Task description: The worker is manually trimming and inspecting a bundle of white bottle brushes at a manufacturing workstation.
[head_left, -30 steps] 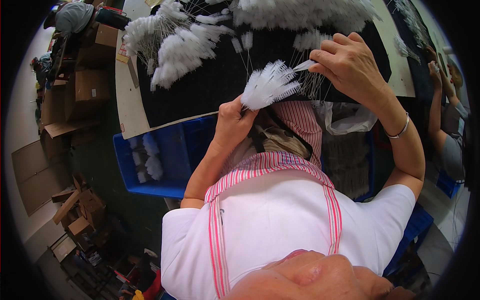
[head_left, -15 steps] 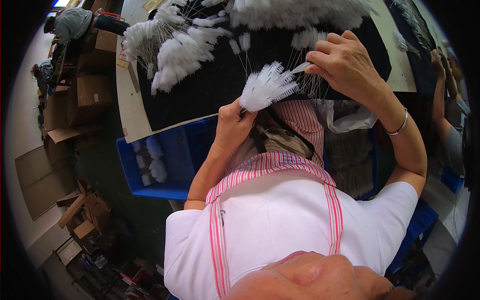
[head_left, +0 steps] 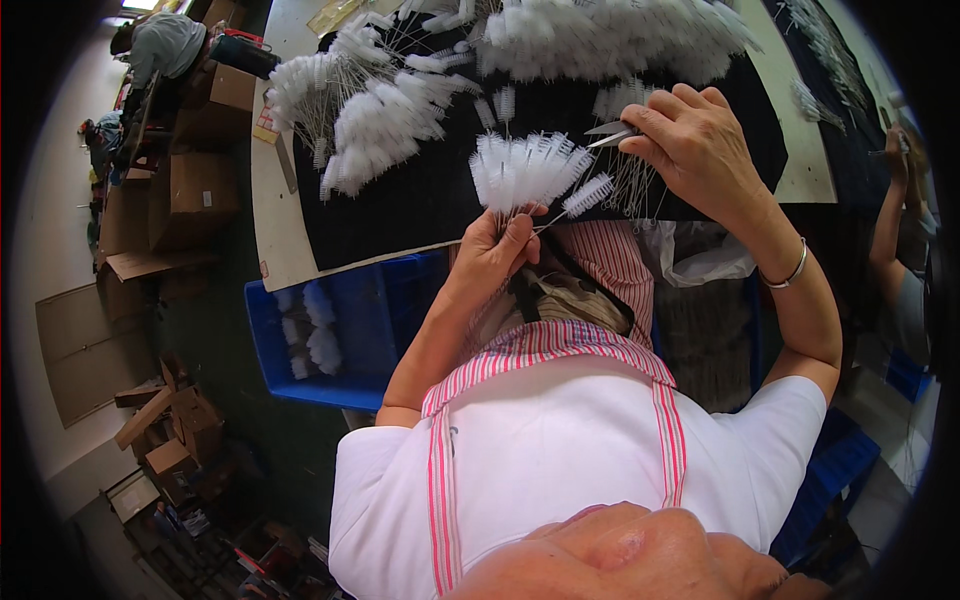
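1 wht brush bunch [head_left: 522, 170], L hand [head_left: 497, 248]; one 2-tip tool [head_left: 614, 129], R hand [head_left: 697, 147].

I see the left hand [head_left: 490, 250] pinching at the near edge of the black cloth [head_left: 385, 226], the right hand [head_left: 695, 150] curled above its right side.

Near the centre of the frame, the left hand [head_left: 492, 250] grips a fan of white brushes [head_left: 525, 172] by their wire stems, one brush [head_left: 588, 196] tilting off to the right. At upper right, the right hand [head_left: 697, 145] holds small scissors [head_left: 610, 134], blades parted and pointing left. Heaped brushes [head_left: 610, 42] cover a black cloth [head_left: 430, 205] along the top; a blue bin [head_left: 372, 312] sits left of centre.
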Demonstrator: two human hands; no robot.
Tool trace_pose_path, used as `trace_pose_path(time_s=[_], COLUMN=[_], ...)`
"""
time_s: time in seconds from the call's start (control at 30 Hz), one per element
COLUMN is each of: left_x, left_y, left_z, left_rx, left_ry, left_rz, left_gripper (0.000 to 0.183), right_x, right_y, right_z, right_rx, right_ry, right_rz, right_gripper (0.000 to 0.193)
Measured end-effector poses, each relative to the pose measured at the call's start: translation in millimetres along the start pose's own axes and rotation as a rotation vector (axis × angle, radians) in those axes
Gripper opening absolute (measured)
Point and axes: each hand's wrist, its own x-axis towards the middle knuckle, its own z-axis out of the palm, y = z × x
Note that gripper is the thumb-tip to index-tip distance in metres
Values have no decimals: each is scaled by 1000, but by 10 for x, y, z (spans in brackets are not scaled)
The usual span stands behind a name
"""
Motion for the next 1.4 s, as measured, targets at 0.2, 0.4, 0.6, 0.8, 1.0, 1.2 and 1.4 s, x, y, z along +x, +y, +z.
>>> trace_pose_path(time_s=[0.2,0.4,0.6,0.8,1.0,1.2,1.4], left_x=[17,17,9,35,31,22,10], left_y=[75,143,62,13,28,30,45], left_z=[23,87,83,15,41,33,59], left_rx=[-68,-37,48,90,77,95,79], left_ry=[-86,-106,-80,-138,-124,-142,-125], left_rz=[-16,-59,7,8,26,5,-12], left_gripper=[40,39,31,34,34,34,34], right_x=[37,85,122,140,141,140,156], right_y=[-17,-84,-61,-71,-61,-64,-64], right_z=[-40,-108,-146,-133,-97,-92,-108], right_rx=[-11,-76,-122,-133,-121,-112,-109], right_ry=[74,77,18,36,45,58,55], right_rz=[22,-8,-55,-115,-137,-166,-182], right_gripper=[31,29,22,21,20,18,17])
